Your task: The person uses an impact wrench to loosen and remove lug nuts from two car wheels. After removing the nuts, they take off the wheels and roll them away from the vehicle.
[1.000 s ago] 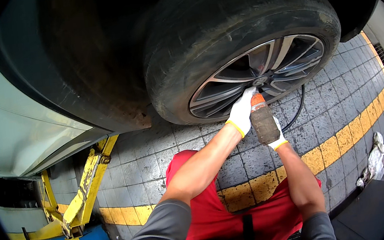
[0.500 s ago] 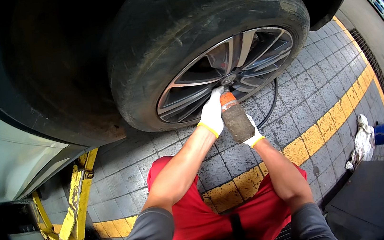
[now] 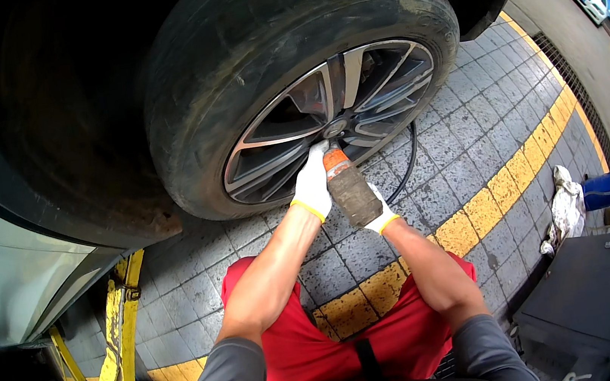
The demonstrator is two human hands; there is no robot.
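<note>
A worn impact wrench (image 3: 353,194) with an orange front band points at the wheel's hub. My right hand (image 3: 382,215), in a white glove with a yellow cuff, is closed on its rear grip; the tool's body hides most of those fingers. My left hand (image 3: 312,183), gloved the same way, is closed at the wrench's nose, fingertips close to the wheel centre. The wheel has a dark and silver spoked rim (image 3: 280,144) and a scuffed black tyre (image 3: 188,140). Where the wrench's tip meets the rim is largely hidden by the left hand and tool.
A black hose (image 3: 414,158) curves over the tiled floor behind the wrench. A chipped yellow lift arm (image 3: 120,339) stands at lower left, below the car's body (image 3: 17,264). At right are a crumpled white cloth (image 3: 566,208), a blue container (image 3: 603,189) and a dark cabinet (image 3: 588,293).
The view has shifted, so the wheel, hands and wrench all appear farther left. Both hands keep their hold, and the wrench stays against the hub area.
</note>
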